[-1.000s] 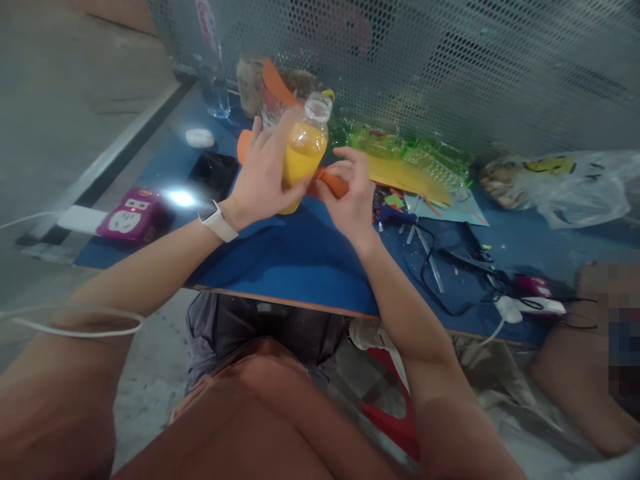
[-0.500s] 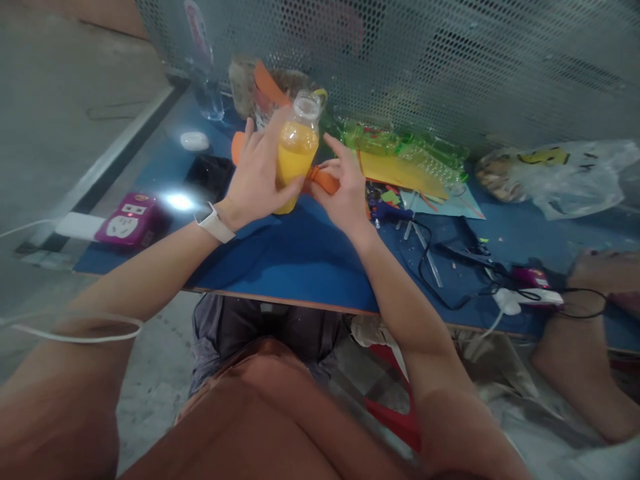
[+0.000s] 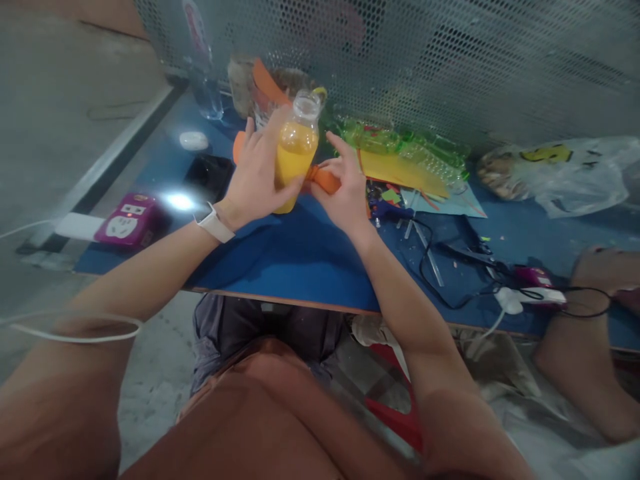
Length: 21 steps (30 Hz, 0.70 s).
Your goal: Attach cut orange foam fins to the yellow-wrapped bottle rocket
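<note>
A clear bottle (image 3: 296, 155) stands on the blue table, its lower part yellow-orange and its neck uncapped. My left hand (image 3: 260, 170) is wrapped round the bottle's left side, the thumb across its front. An orange strip (image 3: 327, 179) juts out from the bottle's right side, gathered narrow beside it. My right hand (image 3: 345, 183) pinches this strip between thumb and fingers, with the index finger raised. Another orange piece (image 3: 239, 145) shows left of my left hand; whether it joins the strip is hidden behind the bottle and hand.
Green plastic bottles (image 3: 380, 138) and yellow sheets (image 3: 400, 172) lie at the back, below a perforated metal panel (image 3: 425, 67). A purple socket block (image 3: 127, 219) is at left. To the right are a blue glue gun (image 3: 393, 210), cables, a plastic bag (image 3: 585, 173) and another person's arm (image 3: 575, 360).
The index finger of my right hand has shifted very slightly. Both hands keep their hold, and the bottle stays in place.
</note>
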Available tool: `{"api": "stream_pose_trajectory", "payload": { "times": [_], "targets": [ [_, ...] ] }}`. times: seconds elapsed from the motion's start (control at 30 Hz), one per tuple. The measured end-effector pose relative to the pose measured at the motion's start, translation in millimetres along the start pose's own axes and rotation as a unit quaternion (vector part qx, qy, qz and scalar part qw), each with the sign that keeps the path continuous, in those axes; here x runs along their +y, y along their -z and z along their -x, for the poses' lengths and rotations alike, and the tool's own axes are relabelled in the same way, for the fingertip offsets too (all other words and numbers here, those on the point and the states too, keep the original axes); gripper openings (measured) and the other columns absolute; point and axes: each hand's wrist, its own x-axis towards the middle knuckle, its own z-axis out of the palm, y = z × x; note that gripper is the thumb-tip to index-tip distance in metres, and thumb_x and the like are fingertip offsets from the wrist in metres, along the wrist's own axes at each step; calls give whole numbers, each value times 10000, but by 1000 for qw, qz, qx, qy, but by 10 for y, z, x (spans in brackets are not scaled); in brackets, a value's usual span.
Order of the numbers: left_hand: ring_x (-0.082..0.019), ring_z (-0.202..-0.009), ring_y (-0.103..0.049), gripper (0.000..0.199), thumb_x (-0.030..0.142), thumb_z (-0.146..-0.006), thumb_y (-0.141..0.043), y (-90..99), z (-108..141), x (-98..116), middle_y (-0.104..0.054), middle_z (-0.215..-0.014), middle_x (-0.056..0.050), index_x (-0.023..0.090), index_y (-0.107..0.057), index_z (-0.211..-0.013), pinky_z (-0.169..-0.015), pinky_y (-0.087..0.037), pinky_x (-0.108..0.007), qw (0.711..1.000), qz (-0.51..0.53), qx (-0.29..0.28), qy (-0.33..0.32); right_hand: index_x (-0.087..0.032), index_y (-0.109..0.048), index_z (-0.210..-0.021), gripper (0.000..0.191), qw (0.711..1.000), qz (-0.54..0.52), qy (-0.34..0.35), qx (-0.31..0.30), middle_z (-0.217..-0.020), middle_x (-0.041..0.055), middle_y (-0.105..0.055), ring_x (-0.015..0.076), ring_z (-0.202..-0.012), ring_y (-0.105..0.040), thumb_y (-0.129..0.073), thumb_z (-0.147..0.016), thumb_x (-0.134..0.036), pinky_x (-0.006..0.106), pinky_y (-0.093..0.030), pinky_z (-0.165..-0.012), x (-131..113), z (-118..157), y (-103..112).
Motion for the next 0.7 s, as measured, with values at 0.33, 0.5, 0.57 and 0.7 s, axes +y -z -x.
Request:
{"api": "stream_pose_trajectory", "payload": {
  "times": [0.33,0.5,0.57,0.7],
  "targets": [
    [-399,-1771,-319,1147,836,-1027,-594,12,3,-52,-553,-1820,-78,265,-108,-1894,-1536,61,-700,999,-38,6,-13,-448,-248,-1890,1027,995,-79,-4,53,-1589,61,-793,341,-1581,-713,-638,-1025,-840,571,-548,-1371,14,79,339],
    [-434,-1776,-331,1127,879,-1024,-575,26,19,-30,-541,-1834,-76,310,-163,-1904,-1530,26,-732,999,-36,19,-5,-464,-390,-1838,999,987,-151,1,50,-1557,44,-827,346,-1509,-763,-682,-976,-876,592,-578,-1339,213,65,363],
    [-439,-1762,-358,1141,907,-1023,-554,18,17,-54,-545,-1827,-94,288,-178,-1904,-1534,30,-727,999,-46,20,-11,-438,-479,-1795,943,985,-163,-8,52,-1529,59,-842,351,-1463,-795,-686,-986,-875,599,-612,-1299,287,48,324],
    [-409,-1799,-280,1140,912,-1044,-518,-21,-15,-209,-488,-1881,-60,265,-139,-1903,-1530,102,-706,999,-38,6,-20,-397,-734,-1549,713,977,-196,-4,82,-1284,39,-918,326,-1236,-895,-740,-1002,-854,594,-697,-1170,378,5,290]
  ]
}}
